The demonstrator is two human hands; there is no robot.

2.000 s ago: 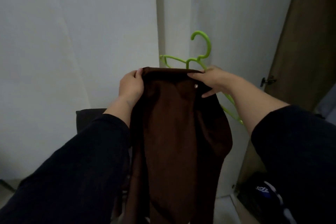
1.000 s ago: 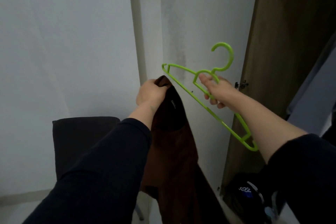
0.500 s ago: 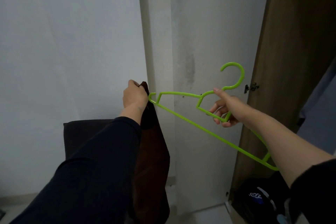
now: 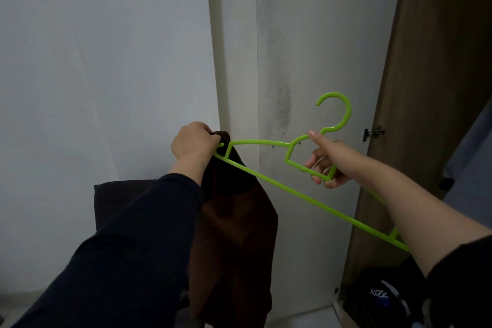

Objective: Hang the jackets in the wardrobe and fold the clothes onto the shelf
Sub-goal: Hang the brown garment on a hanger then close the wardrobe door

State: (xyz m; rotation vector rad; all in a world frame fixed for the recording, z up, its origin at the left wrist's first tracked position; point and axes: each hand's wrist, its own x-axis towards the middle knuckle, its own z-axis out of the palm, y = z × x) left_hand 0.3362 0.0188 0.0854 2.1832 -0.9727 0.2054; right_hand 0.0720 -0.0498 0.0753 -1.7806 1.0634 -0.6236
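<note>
A dark brown jacket point(image 4: 234, 231) hangs down from my left hand point(image 4: 193, 142), which grips its top edge. My right hand point(image 4: 328, 162) holds a bright green plastic hanger point(image 4: 290, 189) by its neck, just below the hook. The hanger's left tip sits against the bunched jacket at my left hand. Its right end runs down behind my right forearm. The open brown wardrobe door point(image 4: 436, 88) stands at the right.
A white wall point(image 4: 106, 61) and a pale wardrobe side panel point(image 4: 306, 48) face me. A dark chair back point(image 4: 117, 202) stands low on the left behind my sleeve. Dark items with a blue patch point(image 4: 380, 298) lie at the wardrobe's bottom right.
The jacket went from spread between both hands to hanging from my left hand alone. My right hand swung the hanger so its left tip reached the jacket's top.
</note>
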